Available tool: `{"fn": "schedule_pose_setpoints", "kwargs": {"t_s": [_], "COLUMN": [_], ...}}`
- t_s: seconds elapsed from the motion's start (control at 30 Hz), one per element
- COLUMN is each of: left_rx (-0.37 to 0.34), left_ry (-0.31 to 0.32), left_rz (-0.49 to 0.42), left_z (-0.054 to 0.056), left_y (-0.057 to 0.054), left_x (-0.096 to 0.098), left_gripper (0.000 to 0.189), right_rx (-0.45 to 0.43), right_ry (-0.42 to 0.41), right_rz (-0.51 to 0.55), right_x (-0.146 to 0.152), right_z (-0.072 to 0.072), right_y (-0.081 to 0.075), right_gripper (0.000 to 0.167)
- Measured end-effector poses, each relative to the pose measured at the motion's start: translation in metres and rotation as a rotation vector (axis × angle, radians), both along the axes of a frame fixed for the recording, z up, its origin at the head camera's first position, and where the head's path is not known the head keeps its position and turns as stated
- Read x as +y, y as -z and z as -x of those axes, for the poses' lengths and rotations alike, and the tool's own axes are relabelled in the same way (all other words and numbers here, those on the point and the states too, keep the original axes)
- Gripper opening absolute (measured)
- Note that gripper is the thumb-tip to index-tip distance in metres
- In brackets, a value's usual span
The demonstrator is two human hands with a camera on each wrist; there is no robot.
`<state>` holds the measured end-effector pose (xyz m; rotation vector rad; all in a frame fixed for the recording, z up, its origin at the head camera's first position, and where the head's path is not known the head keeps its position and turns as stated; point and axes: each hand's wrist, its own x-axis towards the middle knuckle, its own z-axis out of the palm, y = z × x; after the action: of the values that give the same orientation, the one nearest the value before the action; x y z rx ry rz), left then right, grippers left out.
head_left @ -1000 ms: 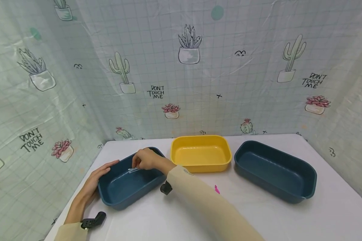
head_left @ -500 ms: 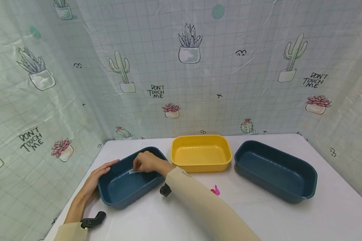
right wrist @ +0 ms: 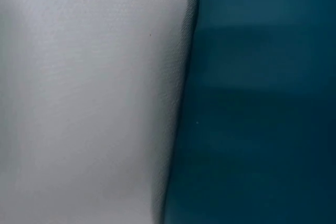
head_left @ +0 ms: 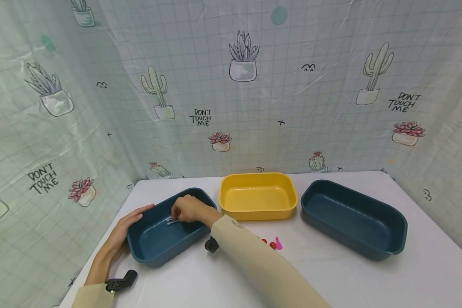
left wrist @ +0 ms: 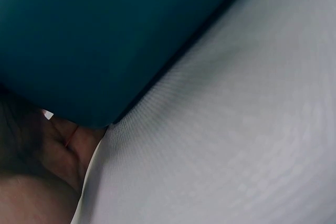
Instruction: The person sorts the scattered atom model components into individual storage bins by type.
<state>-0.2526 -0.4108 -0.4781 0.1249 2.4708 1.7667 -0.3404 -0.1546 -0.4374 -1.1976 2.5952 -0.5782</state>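
Observation:
My left hand (head_left: 119,233) rests against the outer left side of the left dark blue tray (head_left: 154,256), its fingers extended along the rim. In the left wrist view, the palm (left wrist: 63,150) lies beside the tray's blue wall (left wrist: 105,40). Inside that tray, my right hand (head_left: 188,208) reaches down with curled fingers and pinches thin pale blue sticks (head_left: 171,220) near the floor; their other ends are hidden by the fingers. The right wrist view has only the tray's outer wall (right wrist: 252,103) and white cloth, with no fingers visible.
A yellow tray (head_left: 258,214) stands at the back middle, and another dark blue tray (head_left: 354,220) sits to the right. Red balls (head_left: 273,245) and a small pink piece (head_left: 279,243) lie on the white table beyond the right sleeve (head_left: 254,261), which partly hides the balls.
My right hand has lowered slightly toward the tray floor with the pale sticks. The right forearm has shifted, uncovering red balls beside the pink piece. My left hand stays on the tray.

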Motion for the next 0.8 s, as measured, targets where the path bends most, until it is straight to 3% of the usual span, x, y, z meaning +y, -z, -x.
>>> {"fn": "schedule_pose_setpoints", "kwargs": {"t_s": [0.8], "left_rx": [-0.01], "left_ry": [-0.006], "left_rz": [-0.005], "left_z": [-0.0025], "left_y": [-0.0025], "left_x": [0.002], "left_gripper": [0.053], "right_rx": [0.051], "right_ry": [0.028], "right_rz": [-0.012], "right_x": [0.0004], "right_z": [-0.0054], "right_y": [0.0005], "right_gripper": [0.022]}}
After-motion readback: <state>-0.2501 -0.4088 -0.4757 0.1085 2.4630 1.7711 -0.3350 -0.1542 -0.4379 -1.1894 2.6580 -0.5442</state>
